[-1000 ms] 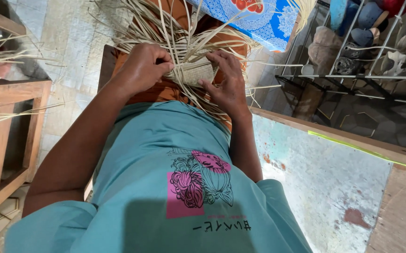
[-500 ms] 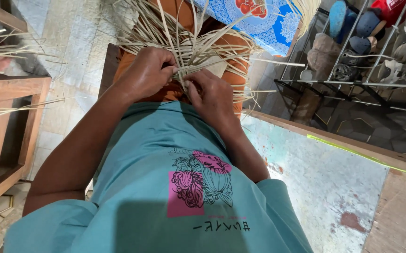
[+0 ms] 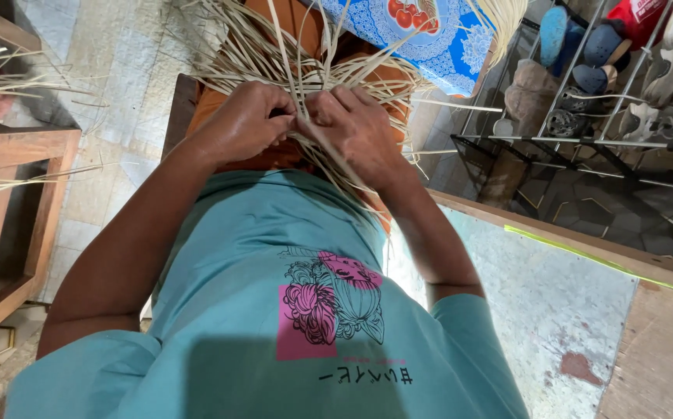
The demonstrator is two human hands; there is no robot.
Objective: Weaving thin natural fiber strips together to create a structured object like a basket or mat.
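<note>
Your left hand point(image 3: 243, 120) and right hand point(image 3: 356, 128) meet knuckle to knuckle over your lap, both clenched on the straw weave point(image 3: 313, 77). Loose strips fan away from you, long axes radiating outward; some trail back toward your shirt point(image 3: 290, 295).

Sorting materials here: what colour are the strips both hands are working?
Pale straw-yellow strips, best seen in the head view.

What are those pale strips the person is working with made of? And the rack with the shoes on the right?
The pale strips look like dried plant fibre, perhaps palm leaf or split bamboo: flat, thin, matte straw-coloured, bending and fanning loosely. Both the left hand and right hand are closed on them. The shoe rack appears to be metal: thin straight rods with a dull grey sheen.
</note>
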